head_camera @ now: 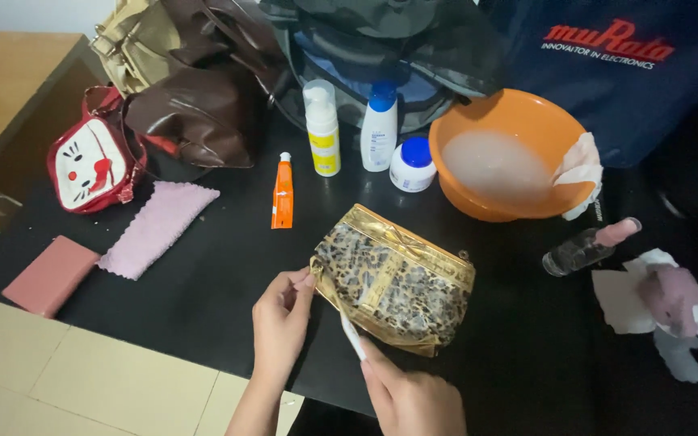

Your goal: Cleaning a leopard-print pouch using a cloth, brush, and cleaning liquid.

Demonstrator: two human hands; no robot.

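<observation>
At the near edge of the dark worktop (203, 266), the left hand (280, 323) pinches the leopard-print pouch (393, 282) by its corner while the right hand (405, 391) grips a white wipe (352, 335). I'd hold the pouch steady and wipe gently.

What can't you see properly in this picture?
Head view only:
- Inside of the leopard pouch: its own cover hides it.
- White strip: the right hand hides its lower end.
- Left hand: arm cut off by bottom edge.
- Orange bowl: cloudy contents, too blurred to tell.
</observation>
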